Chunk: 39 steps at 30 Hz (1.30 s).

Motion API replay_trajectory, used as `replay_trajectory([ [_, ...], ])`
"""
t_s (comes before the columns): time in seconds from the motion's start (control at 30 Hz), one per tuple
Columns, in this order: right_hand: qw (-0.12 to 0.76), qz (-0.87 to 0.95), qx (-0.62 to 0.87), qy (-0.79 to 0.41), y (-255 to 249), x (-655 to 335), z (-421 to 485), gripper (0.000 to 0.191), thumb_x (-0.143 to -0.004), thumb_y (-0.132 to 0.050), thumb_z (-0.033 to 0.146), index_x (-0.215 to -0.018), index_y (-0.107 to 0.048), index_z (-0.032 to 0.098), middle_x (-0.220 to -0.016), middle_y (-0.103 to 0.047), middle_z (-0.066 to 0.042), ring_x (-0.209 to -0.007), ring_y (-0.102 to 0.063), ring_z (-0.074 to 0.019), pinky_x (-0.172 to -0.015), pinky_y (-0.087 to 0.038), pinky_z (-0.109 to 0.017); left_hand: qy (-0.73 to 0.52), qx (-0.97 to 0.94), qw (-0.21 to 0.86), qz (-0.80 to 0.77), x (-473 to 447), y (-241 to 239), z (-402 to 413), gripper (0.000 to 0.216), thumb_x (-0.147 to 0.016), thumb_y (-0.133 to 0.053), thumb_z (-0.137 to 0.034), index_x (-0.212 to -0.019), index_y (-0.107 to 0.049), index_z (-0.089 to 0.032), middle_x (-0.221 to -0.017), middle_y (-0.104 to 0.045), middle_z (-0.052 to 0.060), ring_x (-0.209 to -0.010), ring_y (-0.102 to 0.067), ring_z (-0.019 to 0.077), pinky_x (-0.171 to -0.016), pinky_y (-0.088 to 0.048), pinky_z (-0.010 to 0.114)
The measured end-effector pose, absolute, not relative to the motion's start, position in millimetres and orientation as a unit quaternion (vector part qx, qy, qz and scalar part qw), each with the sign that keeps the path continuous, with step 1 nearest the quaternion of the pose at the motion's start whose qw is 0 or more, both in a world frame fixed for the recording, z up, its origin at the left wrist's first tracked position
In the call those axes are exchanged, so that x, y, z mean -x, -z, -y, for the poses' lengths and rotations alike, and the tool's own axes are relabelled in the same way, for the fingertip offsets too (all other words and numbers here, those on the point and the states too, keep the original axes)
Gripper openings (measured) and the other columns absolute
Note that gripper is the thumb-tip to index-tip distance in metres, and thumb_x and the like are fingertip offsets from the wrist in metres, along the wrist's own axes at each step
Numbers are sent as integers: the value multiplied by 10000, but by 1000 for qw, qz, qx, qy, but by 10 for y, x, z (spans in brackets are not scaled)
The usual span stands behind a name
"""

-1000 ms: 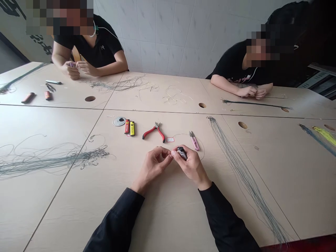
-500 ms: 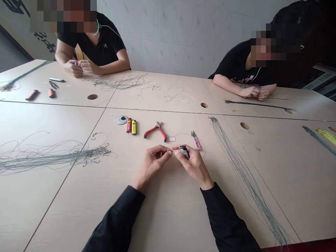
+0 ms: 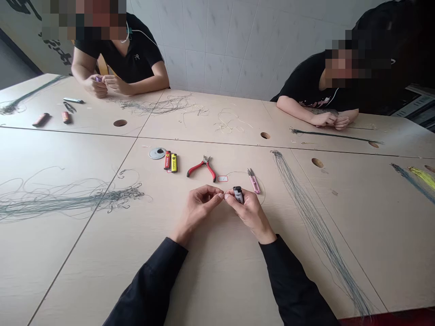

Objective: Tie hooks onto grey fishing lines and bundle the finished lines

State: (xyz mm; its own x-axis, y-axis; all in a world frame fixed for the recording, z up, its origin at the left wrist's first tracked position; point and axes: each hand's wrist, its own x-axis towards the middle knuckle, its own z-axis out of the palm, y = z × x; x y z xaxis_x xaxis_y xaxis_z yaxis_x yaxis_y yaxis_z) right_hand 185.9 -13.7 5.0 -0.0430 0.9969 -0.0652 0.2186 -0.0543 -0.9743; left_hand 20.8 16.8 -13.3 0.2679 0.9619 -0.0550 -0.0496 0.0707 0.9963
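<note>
Smooth tabletop (image 3: 220, 276), wiry strands (image 3: 316, 222), lighter (image 3: 238, 194) in right grip (image 3: 250, 213)

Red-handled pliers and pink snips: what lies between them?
In the head view, a small red-bordered white tag lies between the red-handled pliers and the pink snips, with a thin strand arcing toward the snips.

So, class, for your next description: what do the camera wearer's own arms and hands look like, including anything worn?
Plain, dark, near-black long fabric sleeves, the left sleeve and the right sleeve, end at the wrists. The left hand and right hand are ungloved; no watch or ring shows.
</note>
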Motion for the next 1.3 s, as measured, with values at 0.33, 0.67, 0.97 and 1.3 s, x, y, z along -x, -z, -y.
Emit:
replay_trajectory([
  [0.33, 401, 572, 552, -454, -99, -1856, 151, 270, -925, -580, 418, -833, -631, 169, -609, -345, 52, -550, -286, -100, -506, -251, -237, -416, -544, 584, -435, -202, 145, -170, 285, -812, -712, -425, -807, -677, -142, -731, -639, 27, -643, -523, 113, -584, -381, 225],
  [0.67, 401, 554, 542, -488, -70, -1856, 162, 291, -925, -577, 449, -847, -623, 172, -614, -314, 54, -531, -271, -95, -485, -246, -232, -409, -577, 565, -425, -219, 210, -192, 309, -885, -615, -461, -843, -624, -155, -704, -540, -10, -607, -416, 91, -550, -328, 214],
  [0.97, 414, 529, 541, -505, -13, -1862, 152, 323, -909, -605, 485, -829, -612, 172, -655, -303, 48, -535, -247, -88, -469, -236, -229, -393, -588, 569, -419, -214, 220, -175, 334, -906, -574, -499, -900, -613, -168, -714, -516, -17, -603, -385, 93, -541, -313, 212],
  [1.3, 413, 531, 541, -504, 9, -1846, 146, 326, -905, -604, 489, -846, -627, 169, -655, -357, 39, -548, -292, -95, -479, -279, -223, -400, -591, 560, -420, -218, 229, -168, 292, -915, -566, -456, -867, -579, -168, -702, -474, -34, -606, -357, 86, -546, -310, 206],
])
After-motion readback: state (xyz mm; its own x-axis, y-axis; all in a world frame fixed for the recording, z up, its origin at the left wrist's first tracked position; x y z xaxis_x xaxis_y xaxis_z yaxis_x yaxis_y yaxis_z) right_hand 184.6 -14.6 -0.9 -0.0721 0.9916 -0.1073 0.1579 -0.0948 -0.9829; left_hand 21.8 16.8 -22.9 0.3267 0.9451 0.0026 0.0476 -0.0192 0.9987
